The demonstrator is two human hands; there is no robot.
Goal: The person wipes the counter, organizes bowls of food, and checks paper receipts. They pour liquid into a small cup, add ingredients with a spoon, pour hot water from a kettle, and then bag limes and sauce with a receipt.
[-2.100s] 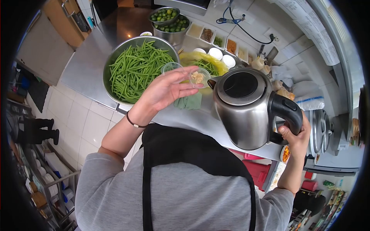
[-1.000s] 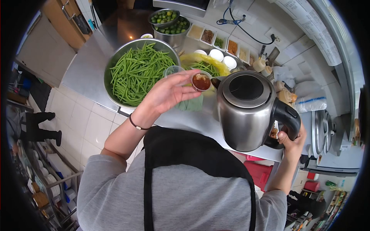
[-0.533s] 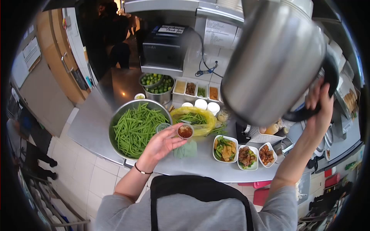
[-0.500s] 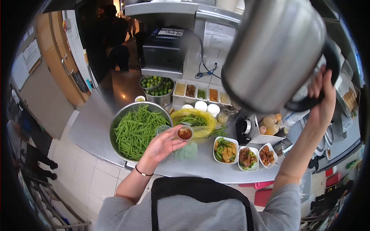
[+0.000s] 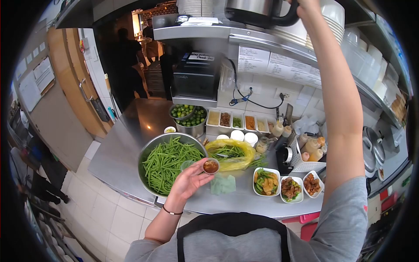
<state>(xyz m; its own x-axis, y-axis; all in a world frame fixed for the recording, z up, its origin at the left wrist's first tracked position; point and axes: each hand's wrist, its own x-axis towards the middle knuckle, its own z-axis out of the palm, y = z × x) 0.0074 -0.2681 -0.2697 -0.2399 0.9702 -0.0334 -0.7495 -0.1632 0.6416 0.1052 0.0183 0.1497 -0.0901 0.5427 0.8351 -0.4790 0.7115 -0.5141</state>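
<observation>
My right hand [image 5: 308, 8] is raised to the top shelf, its fingers wrapped round the black handle of a steel jug [image 5: 254, 9]. The upper part of the jug is cut off by the frame's edge. Low over the counter, my left hand [image 5: 187, 182] holds a small clear cup of red-brown sauce [image 5: 211, 166] at its fingertips. Another clear cup [image 5: 187, 165] shows behind those fingers, overlapping the beans. Left of this hand stands a big steel bowl [image 5: 143, 172] of green beans [image 5: 168, 161]. A yellow plastic bag [image 5: 244, 160] with more beans lies just beyond the sauce cup.
Three white bowls of cooked food [image 5: 266, 182] line the front right, near a white basket of bottles [image 5: 305, 166]. A green cloth [image 5: 223, 184] lies on the steel counter [image 5: 115, 161]. Behind are seasoning tubs [image 5: 238, 121], limes [image 5: 192, 118] and a black printer [image 5: 195, 83]. Stacked bowls [image 5: 327, 26] fill the shelf.
The jug has moved up and away from in front of me to the shelf, my right arm stretching after it. My left hand still holds the sauce cup. The view has shifted upward.
</observation>
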